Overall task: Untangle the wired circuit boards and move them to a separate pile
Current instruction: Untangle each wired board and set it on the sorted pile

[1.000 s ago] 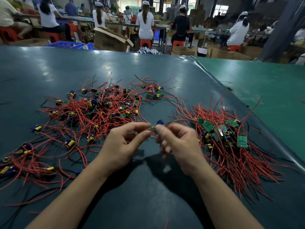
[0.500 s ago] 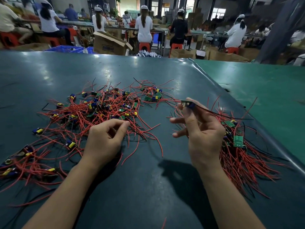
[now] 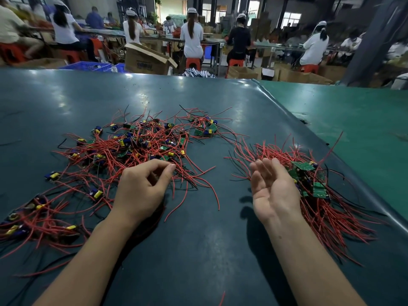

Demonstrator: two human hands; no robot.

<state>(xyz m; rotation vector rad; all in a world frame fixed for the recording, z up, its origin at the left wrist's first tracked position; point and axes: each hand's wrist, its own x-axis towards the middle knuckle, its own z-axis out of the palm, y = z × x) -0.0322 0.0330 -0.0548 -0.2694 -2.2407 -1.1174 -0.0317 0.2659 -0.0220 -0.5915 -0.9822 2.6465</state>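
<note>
A tangled pile of wired circuit boards [image 3: 141,146], with red and black leads and blue-yellow parts, spreads over the left and middle of the dark green table. A separate pile of boards [image 3: 309,184] with red wires lies to the right. My left hand [image 3: 143,186] is curled at the near edge of the tangled pile, thumb and forefinger tips pinched together on a red wire [image 3: 176,173]. My right hand [image 3: 271,186] is palm up at the left edge of the separate pile, with relaxed fingers and nothing in it.
The dark mat [image 3: 198,250] ends in a raised seam at the right, beside a lighter green surface [image 3: 353,120]. Loose boards and wires [image 3: 33,215] trail toward the near left. Beyond the table's far edge are cardboard boxes [image 3: 145,60] and seated workers.
My right hand pulled a board away from the tangle, carried it right and let it go at the separate pile. It now lies palm up and empty. My left hand stayed by the tangled pile.
</note>
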